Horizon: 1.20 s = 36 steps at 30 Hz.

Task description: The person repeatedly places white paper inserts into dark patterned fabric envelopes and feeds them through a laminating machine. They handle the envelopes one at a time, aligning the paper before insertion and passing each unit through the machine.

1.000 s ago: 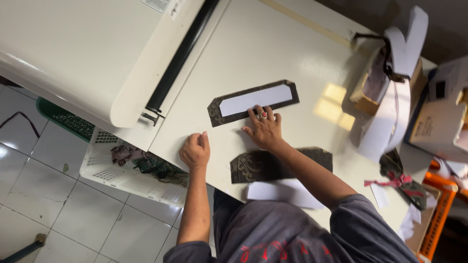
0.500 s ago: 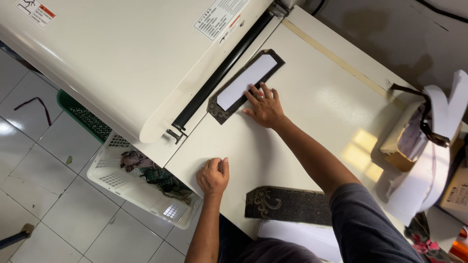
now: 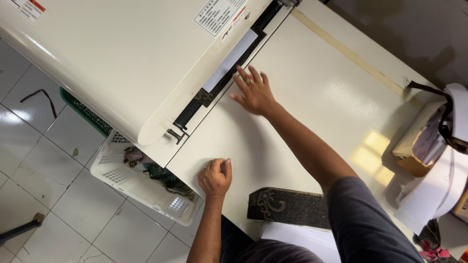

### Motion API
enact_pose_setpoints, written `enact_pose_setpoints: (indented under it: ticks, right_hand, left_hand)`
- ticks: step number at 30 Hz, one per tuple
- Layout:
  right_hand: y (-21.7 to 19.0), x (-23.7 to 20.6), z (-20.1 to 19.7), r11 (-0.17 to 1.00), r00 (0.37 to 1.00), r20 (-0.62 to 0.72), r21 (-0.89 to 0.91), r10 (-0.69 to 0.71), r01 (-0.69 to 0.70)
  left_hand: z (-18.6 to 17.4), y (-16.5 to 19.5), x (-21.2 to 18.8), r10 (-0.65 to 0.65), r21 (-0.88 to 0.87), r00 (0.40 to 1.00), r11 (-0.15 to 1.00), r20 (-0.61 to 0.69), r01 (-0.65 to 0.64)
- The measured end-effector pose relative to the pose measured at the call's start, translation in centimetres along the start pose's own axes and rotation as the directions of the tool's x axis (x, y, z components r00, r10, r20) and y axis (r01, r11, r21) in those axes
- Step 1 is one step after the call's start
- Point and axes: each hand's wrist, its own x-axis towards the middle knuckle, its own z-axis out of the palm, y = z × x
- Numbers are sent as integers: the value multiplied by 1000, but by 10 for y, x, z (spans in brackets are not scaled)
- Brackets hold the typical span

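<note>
My right hand [image 3: 253, 90] lies flat with its fingers spread on the cream machine table [image 3: 312, 97]. Its fingertips touch a dark patterned sheet with a white centre [image 3: 229, 61], which sits mostly under the machine's big cream hood [image 3: 122, 58]. My left hand [image 3: 215, 178] is curled into a loose fist and rests on the table's near edge with nothing in it. A second dark patterned piece [image 3: 287, 207] lies on the table close to my body, right of the left hand.
A white plastic basket [image 3: 146, 185] with dark scraps stands on the tiled floor under the table edge, with a green basket [image 3: 83, 109] behind it. At the right are a cardboard box [image 3: 414, 146] with white material and white sheets [image 3: 302, 238] near my body.
My right hand has pushed the dark sheet away from me, from the open table to under the machine hood. My left hand has stayed fisted at the table edge.
</note>
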Motion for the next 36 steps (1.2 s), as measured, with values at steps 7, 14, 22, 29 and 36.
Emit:
enact_pose_setpoints:
  ticks: [7,14,22,29,36]
  right_hand:
    - [23,-232,-9,933,936,-321,358,146,-23]
    - [11,-464,-14,632,589,-236,207,773,-747]
    - [10,-511,16,288,333,76,349,940,-892]
    - [7,-521,19,328,353,-7,386,936,-862]
    - [-9,-525,-9,499,485,-117,218,866,-839]
  left_hand:
    - [-1,-1,-3,14,27,1000,1000,-14,-13]
    - [-7,4,-5,24,-3,1000,1000,-10,-24]
    - [-24,19,-12,50,-15,998,999,-26,-50]
    - [-33,32,-41,-13,-205,999,979,33,19]
    - [-37,68,-78,51,-286,997,958,64,-31]
